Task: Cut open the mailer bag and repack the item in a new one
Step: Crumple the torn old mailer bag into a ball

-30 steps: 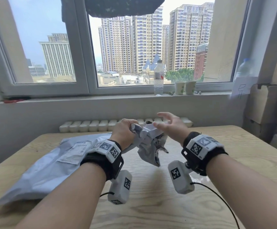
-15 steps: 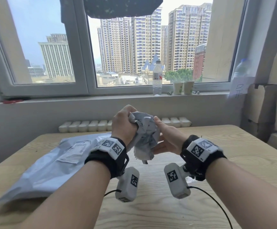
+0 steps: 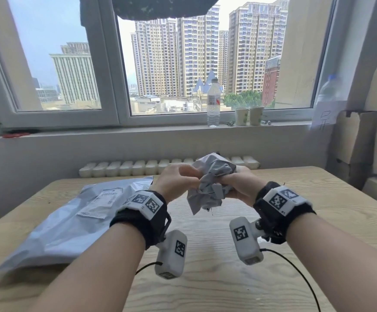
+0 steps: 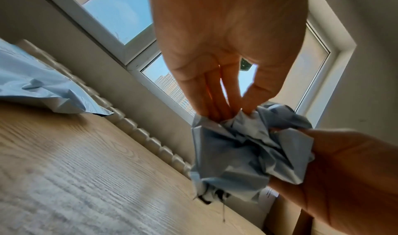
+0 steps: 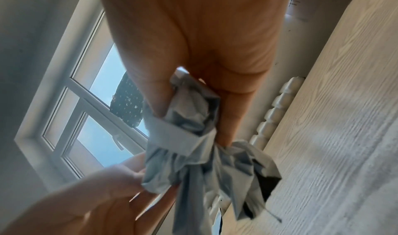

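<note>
A crumpled grey mailer bag is held in the air above the wooden table, squeezed into a wad between both hands. My left hand pinches its left side with the fingertips; the wad bulges below them. My right hand grips the wad's right side, fingers curled round it. A torn black-lined edge hangs from the bottom of the wad. A filled grey mailer bag with a white shipping label lies flat on the table at the left.
A windowsill behind the table carries a water bottle and two paper cups. A white radiator runs along the table's far edge. Cardboard boxes stand at the right.
The hands have closed in on the loose bag and pressed it into a tighter wad. The right hand went from fingers spread to gripping it. The wad has shifted slightly right.
</note>
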{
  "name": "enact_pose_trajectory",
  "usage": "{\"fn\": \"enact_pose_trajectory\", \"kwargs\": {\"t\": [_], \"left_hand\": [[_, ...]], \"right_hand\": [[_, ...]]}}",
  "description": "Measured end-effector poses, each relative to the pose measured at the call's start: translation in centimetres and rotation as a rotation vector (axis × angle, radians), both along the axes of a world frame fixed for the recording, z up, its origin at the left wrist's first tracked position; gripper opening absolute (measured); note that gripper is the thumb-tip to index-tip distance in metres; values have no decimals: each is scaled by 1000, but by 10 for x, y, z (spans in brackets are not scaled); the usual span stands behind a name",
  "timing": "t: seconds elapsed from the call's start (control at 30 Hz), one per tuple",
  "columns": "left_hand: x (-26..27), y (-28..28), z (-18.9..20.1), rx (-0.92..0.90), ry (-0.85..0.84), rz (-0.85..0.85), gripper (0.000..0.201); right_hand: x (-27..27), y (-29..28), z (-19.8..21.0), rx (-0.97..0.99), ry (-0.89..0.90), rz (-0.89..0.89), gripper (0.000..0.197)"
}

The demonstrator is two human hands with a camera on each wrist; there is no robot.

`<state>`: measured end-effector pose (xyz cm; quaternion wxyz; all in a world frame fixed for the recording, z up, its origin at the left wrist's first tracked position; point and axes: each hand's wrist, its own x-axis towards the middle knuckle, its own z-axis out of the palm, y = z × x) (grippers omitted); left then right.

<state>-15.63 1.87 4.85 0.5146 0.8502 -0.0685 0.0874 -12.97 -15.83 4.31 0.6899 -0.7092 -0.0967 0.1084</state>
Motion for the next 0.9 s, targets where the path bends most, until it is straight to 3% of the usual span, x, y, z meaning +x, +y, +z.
{"fn": "enact_pose_trajectory", "kwargs": {"t": [0.1,0.2,0.47,0.57,0.7,0.9], "left_hand": [[1,0,-2,35,-12,33,61],[-2,0,-1,0,72,-78,90],[-8,-14,0,-258,126,-199,101],[-7,-23,1,-220,21,-226,110],[-5,-29,-3,-108,-19,-259,102],[0,-31,-11,2,33,-158,56]], "right_hand": [[3,-2,-1,-28,-22,-83,17],[0,-4,0,15,-40,-91,19],[-1,-10,-1,174,-34,-22,24],[5,-12,-2,47,-70,-107,24],[9,-16,-4,92,-1,-119,10],[13,-17,-14,42,-17,-145,12]]}}
